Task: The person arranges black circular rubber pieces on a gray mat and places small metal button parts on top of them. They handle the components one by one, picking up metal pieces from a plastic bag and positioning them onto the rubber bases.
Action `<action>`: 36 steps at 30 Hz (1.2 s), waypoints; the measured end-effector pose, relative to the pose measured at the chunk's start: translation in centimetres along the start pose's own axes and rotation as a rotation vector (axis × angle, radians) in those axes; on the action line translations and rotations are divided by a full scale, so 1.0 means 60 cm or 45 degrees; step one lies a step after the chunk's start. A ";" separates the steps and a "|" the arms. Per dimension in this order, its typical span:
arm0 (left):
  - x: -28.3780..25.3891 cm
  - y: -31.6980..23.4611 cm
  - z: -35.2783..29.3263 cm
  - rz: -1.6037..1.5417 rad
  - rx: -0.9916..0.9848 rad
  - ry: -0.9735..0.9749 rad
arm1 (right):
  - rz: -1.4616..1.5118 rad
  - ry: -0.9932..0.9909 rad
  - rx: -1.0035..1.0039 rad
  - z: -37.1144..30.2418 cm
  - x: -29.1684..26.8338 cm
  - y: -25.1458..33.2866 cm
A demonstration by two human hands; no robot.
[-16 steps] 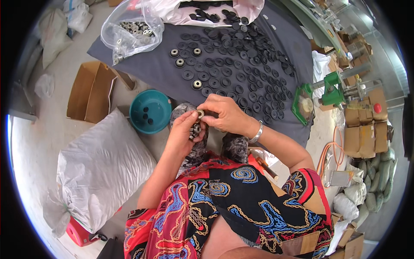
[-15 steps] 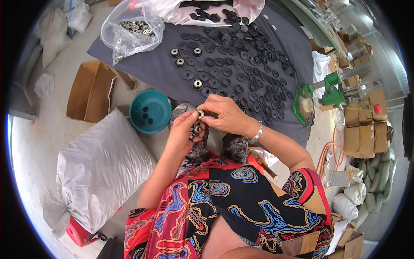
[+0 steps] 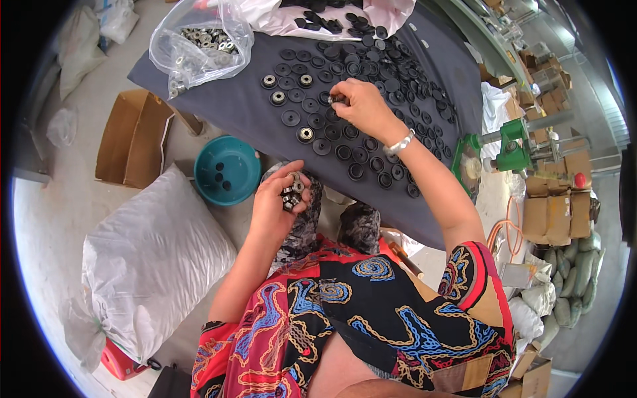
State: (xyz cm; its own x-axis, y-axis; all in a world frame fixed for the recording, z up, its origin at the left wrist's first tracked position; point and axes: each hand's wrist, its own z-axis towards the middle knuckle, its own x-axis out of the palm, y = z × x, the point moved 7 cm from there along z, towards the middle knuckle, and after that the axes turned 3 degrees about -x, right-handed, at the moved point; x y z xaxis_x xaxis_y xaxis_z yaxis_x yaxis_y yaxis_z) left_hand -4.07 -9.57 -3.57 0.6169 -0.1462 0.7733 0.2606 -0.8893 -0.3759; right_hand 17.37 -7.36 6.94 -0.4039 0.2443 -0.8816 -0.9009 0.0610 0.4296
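My left hand (image 3: 267,204) is cupped over my lap, thumb spread, holding several small metal bearings (image 3: 293,191) in its palm and fingers. Out over the dark cloth-covered table (image 3: 219,99), my right hand (image 3: 369,111) pinches a small bearing (image 3: 338,99) above the spread of round black discs (image 3: 321,146). Its fingers partly hide which disc lies beneath. Left of that hand, several discs have shiny bearings seated in their middles, one of them a disc with a bearing (image 3: 306,134) close to the table's near edge.
A clear plastic bag of bearings (image 3: 211,40) lies at the table's far left, beside a pink-white bag (image 3: 265,20) with black discs. Below stand a teal basin (image 3: 207,147), a cardboard box (image 3: 129,139) and a full white sack (image 3: 159,245). A green metal press (image 3: 514,144) is at right.
My right hand has moved from beside my left hand up and away over the discs, carrying a bearing. The left hand has loosened, its thumb now spread, keeping the other bearings.
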 end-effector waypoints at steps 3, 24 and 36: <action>-0.005 -0.003 0.007 0.080 -0.004 0.059 | 0.026 0.054 0.017 0.019 0.019 -0.023; -0.004 0.007 0.019 0.130 0.030 0.086 | -0.538 0.192 -0.281 0.047 0.057 -0.010; 0.045 0.023 -0.021 0.300 0.069 0.141 | 0.520 0.397 -0.263 -0.148 0.061 0.146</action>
State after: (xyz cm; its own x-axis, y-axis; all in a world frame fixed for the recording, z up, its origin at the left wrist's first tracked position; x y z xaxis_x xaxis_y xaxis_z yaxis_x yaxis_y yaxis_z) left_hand -2.96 -11.74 -1.36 0.5809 -0.3959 0.7112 0.1605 -0.8009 -0.5769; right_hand 6.62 -14.52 5.73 -0.7265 -0.0920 -0.6810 -0.6610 -0.1774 0.7291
